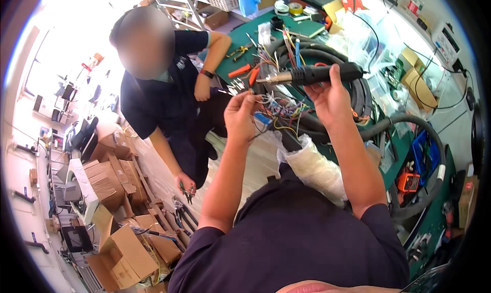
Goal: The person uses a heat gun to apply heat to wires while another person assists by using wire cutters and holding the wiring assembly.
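While the left hand (pixel 241 114) brings thumb and fingertips together in a close pinch on the thin wires (pixel 286 109), the right hand (pixel 330 96) is wrapped round the black body of a hot-air gun (pixel 317 74), its thumb up along the near side. Which strand the left fingertips have is too small to make out. The gun lies nearly level above the worktable, its metal nozzle (pixel 279 78) pointing left, just above the pinched fingers.

The gun should feel stiff and moderately heavy, with its cord adding some drag; the plastic body is the place to hold it, and the nozzle is best treated as hot. The wires look light and limp, easily bent or nicked, so a soft pinch close to the end would steady one without tugging its neighbours. They fan out in many colours, with loops of thick black cable (pixel 361 101) beyond them; that cable is likely heavy and springy, better gripped by its jacket.

Nearer the person's body is a sleeve of clear wrapping (pixel 319 165). Farther out, pliers (pixel 239 51) lie on the green worktable (pixel 250 24), and a co-worker's lowered hand (pixel 186 183) holds another pair.
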The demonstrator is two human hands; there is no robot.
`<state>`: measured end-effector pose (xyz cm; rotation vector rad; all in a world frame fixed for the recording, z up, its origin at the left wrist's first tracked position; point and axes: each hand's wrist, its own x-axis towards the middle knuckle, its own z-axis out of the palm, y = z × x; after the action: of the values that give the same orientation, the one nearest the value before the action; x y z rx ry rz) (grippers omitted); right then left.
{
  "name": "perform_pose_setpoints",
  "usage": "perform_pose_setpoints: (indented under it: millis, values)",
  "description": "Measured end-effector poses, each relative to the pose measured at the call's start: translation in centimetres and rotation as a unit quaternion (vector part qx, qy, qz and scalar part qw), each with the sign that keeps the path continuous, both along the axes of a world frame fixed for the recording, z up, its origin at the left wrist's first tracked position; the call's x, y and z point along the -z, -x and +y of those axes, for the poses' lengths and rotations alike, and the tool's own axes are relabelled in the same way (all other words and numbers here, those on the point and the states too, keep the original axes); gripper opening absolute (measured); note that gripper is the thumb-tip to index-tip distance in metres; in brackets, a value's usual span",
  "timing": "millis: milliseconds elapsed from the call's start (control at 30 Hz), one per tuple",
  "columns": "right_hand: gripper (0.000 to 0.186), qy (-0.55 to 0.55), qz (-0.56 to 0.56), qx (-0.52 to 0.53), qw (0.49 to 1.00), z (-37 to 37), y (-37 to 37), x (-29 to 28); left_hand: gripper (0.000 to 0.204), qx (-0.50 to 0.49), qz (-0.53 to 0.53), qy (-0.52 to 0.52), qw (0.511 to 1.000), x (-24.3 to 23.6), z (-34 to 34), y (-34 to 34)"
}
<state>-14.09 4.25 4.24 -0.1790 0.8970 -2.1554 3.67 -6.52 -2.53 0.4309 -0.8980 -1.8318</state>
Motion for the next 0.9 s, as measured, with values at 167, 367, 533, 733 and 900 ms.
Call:
perform_pose_setpoints:
  millis: [167,367,533,733,900]
  values:
    - [0.038,-0.005,0.008,-0.008,1.0,0.2,-0.6,-0.8,0.008,0.011,0.0,-0.006,1.0,-0.2,0.2,-0.1]
    - [0.036,0.002,0.004,-0.009,1.0,0.3,-1.0,-1.3,0.011,0.01,0.003,-0.001,1.0,-0.5,0.4,-0.1]
    - [0.035,-0.005,0.013,-0.005,1.0,0.2,-0.9,-0.9,0.012,0.008,0.007,-0.008,1.0,-0.5,0.3,0.0]
    - [0.036,0.012,0.015,0.001,1.0,0.1,-1.1,-1.0,0.012,0.011,0.006,-0.008,1.0,-0.6,0.2,0.1]
    - [0.034,0.004,0.02,0.006,1.0,0.1,-1.0,-0.9,0.012,0.014,0.009,-0.015,1.0,-0.9,0.3,0.3]
